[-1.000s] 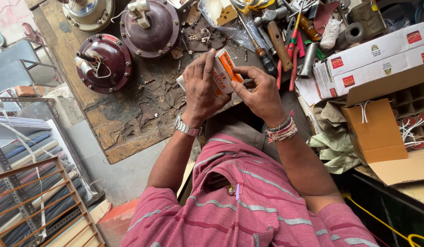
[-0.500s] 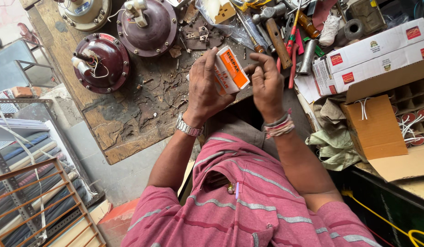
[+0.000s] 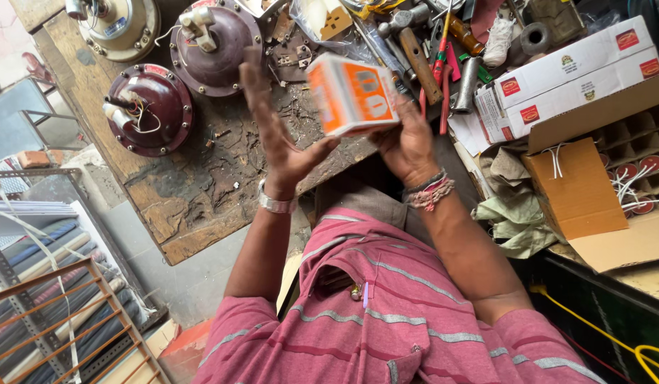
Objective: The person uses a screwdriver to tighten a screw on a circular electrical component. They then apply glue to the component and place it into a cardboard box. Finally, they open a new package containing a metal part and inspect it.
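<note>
The right hand (image 3: 407, 146) grips an orange-and-white carton (image 3: 352, 96), fingers closed beneath it. The left hand (image 3: 279, 135) is raised beside it, fingers spread open, above the surface (image 3: 194, 199) edge.

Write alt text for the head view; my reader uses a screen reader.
A right hand holds a small orange-and-white box above a worn wooden bench, the left hand open beside it. Maroon motor housings, a hammer and white cartons lie around.
</note>
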Demonstrator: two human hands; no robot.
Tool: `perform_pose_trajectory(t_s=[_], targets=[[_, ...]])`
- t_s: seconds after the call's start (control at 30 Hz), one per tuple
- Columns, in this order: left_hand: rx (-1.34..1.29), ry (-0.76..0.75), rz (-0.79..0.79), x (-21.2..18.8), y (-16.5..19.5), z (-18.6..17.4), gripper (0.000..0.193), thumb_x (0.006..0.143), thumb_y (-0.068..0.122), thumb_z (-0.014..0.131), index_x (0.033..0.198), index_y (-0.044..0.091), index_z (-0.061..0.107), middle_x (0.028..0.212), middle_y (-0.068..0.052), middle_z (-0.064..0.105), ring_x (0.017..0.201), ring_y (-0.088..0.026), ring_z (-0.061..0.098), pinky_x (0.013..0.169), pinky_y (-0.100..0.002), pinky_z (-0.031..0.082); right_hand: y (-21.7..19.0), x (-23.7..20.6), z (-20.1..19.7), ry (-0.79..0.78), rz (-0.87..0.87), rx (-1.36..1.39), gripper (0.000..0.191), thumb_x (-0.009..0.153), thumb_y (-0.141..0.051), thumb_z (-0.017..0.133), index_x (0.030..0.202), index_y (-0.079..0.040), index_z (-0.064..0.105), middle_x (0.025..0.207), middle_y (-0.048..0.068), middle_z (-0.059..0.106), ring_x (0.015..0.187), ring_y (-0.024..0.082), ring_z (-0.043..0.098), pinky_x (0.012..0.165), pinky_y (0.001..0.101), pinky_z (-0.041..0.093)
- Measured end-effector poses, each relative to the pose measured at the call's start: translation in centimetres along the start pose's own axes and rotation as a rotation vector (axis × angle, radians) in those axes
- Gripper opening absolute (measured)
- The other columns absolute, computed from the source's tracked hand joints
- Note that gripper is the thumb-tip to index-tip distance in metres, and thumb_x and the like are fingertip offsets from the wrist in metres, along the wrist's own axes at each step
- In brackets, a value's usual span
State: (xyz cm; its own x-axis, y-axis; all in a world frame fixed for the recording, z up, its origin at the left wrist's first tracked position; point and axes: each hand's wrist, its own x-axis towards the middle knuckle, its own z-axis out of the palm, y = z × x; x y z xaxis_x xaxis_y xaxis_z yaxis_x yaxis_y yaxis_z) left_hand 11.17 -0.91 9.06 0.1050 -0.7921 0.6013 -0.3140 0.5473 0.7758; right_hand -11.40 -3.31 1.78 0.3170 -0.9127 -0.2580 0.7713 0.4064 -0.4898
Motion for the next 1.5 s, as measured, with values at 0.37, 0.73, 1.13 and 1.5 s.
perform_pose_trajectory(t_s=[0.37,0.73,1.13,1.5], targets=[[0.109,-0.119,-0.140,-0.3,0.5,1.6,0.106,0.071,0.033,0.097,0.153,0.007,0.035,0.138,-0.015,0.057,0.129,-0.031,0.059,0.117,-0.041,0.047,2.0,-1.1,2.4,0.040,0.108,-0.550,0.049,0.094,-0.024,0.067,0.139,-0.011,0.051,0.124,0.002,0.067,0.105,0.011,0.068,0.085,0.0275,0.059],[0.492,-0.229,0.031,-0.3,0.9,1.3,0.097,0.067,0.031,0.094,0.147,0.006,0.045,0.140,-0.013,0.057,0.131,-0.033,0.055,0.115,-0.048,0.039,-3.7,-4.0,10.2,-0.062,-0.588,-1.495,0.033,0.098,-0.010,0.076,0.128,-0.002,0.068,0.121,0.011,0.072,0.105,0.016,0.070,0.089,0.0295,0.058],[0.674,-0.443,0.082,-2.1,1.9,0.7,0.096,0.069,0.041,0.094,0.147,0.007,0.049,0.142,-0.014,0.053,0.135,-0.033,0.049,0.117,-0.052,0.030,-4.4,-2.4,9.4,-0.332,-0.352,-1.658,0.072,0.086,-0.007,0.073,0.151,-0.004,0.041,0.128,0.021,0.067,0.110,0.031,0.069,0.095,0.0377,0.057],[0.265,-0.433,-0.134,-0.6,1.3,-2.0,0.105,0.065,0.031,0.097,0.152,0.010,0.041,0.141,-0.016,0.055,0.131,-0.035,0.053,0.114,-0.049,0.043,-4.0,-1.2,7.5,-0.187,-0.149,-0.964,0.047,0.101,-0.001,0.065,0.144,-0.012,0.050,0.121,0.007,0.068,0.097,0.009,0.063,0.086,0.0254,0.055]])
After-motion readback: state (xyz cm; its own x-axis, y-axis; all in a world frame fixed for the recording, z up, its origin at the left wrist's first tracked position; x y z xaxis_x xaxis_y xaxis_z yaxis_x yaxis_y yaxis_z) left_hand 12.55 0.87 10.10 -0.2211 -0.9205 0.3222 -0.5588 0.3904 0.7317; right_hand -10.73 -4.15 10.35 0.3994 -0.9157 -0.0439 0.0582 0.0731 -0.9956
